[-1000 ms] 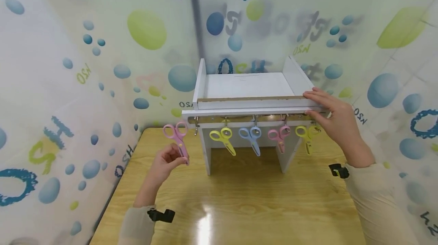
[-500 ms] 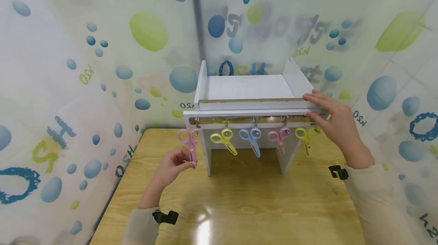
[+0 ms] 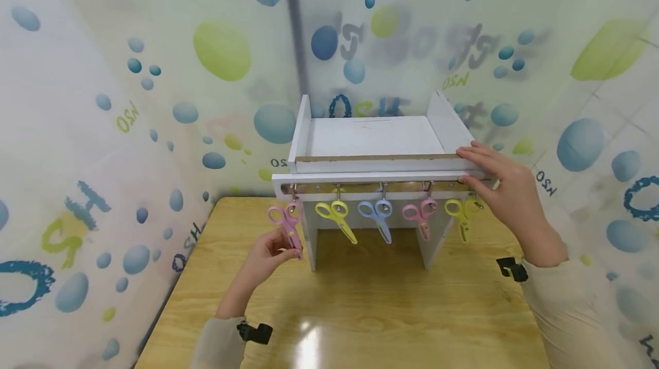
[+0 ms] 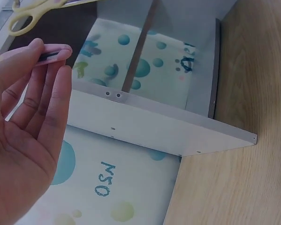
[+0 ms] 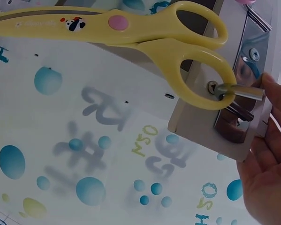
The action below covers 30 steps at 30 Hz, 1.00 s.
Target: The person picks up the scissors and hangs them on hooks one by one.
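My left hand [image 3: 268, 257] pinches the blade end of pink scissors [image 3: 289, 229], handles upward. One handle ring overlaps the leftmost hook of the white shelf's [image 3: 386, 177] hook rail in the head view. In the left wrist view the pink blade tip [image 4: 56, 54] shows between thumb and fingers. My right hand [image 3: 507, 191] grips the shelf's right front corner, thumb on the front and fingers on top. Beside it, yellow scissors [image 5: 131, 30] hang by one ring on a metal hook [image 5: 243, 91]. Further left hang pink scissors [image 3: 421, 217], blue scissors [image 3: 378, 220] and yellow scissors [image 3: 337, 220].
The shelf stands on a wooden table [image 3: 370, 312] on two side panels, with a raised-edge tray top. A patterned curtain [image 3: 221, 111] surrounds the table at the back and sides.
My left hand has carried the pink scissors rightward to the leftmost hook, lowering them slightly. The right hand keeps its grip on the shelf corner.
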Motion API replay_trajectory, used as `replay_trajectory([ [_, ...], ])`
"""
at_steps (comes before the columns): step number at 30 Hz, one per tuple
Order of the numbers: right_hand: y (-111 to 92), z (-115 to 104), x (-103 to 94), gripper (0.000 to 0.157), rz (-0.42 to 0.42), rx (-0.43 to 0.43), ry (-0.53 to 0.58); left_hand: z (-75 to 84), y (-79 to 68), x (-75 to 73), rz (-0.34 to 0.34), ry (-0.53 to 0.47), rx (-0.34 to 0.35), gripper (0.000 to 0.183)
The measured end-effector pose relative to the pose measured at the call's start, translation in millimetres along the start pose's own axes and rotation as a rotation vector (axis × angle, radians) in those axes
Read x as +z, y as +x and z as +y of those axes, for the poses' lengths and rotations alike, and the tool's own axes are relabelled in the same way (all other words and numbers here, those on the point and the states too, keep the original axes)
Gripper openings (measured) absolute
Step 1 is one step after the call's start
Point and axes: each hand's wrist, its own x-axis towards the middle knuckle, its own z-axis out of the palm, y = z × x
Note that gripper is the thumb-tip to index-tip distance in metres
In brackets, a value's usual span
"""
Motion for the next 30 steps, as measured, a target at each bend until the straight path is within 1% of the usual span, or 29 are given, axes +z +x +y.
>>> replay_trajectory([
  [1, -0.3, -0.5, 0.1, 0.059, -0.004, 0.001, 0.002, -0.4, -0.3, 0.3, 0.002, 0.005, -0.013, 0.009],
  [6, -0.5, -3.0, 2.1, 0.060, -0.011, -0.001, 0.001, -3.0, -1.6, -2.4, -0.002, 0.035, -0.025, 0.010],
  [12, 3.4, -2.7, 2.7, 0.060, -0.018, -0.034, -0.028, -7.8, -5.4, -11.3, -0.034, 0.073, -0.050, 0.010],
  [14, 6.1, -1.7, 1.6, 0.059, -0.026, -0.050, -0.046, -7.7, -5.2, -15.9, -0.036, 0.082, -0.040, 0.012],
  [16, 8.7, -1.1, -0.2, 0.058, -0.042, -0.056, -0.055, -5.3, -3.5, -21.7, -0.029, 0.093, -0.028, 0.015],
  [18, 10.7, -1.2, -2.6, 0.056, -0.059, -0.062, -0.072, 0.8, -0.2, -28.3, -0.015, 0.109, -0.029, 0.018],
  [20, 12.4, -1.8, -6.6, 0.055, -0.081, -0.066, -0.085, 9.1, 4.1, -35.6, 0.004, 0.142, -0.049, 0.021],
  [23, 16.5, -1.3, -13.4, 0.053, -0.100, -0.089, -0.097, 26.1, 12.3, -47.8, 0.064, 0.247, -0.091, 0.022],
  [26, 24.7, 1.7, -22.1, 0.052, -0.124, -0.098, -0.095, 47.5, 24.8, -62.9, 0.192, 0.367, -0.117, 0.025],
  [28, 32.4, 3.5, -28.3, 0.052, -0.165, -0.067, -0.105, 63.2, 34.1, -73.3, 0.281, 0.420, -0.138, 0.031],
  [30, 41.8, 4.6, -34.0, 0.054, -0.238, -0.010, -0.117, 78.6, 44.6, -82.6, 0.339, 0.455, -0.142, 0.037],
])
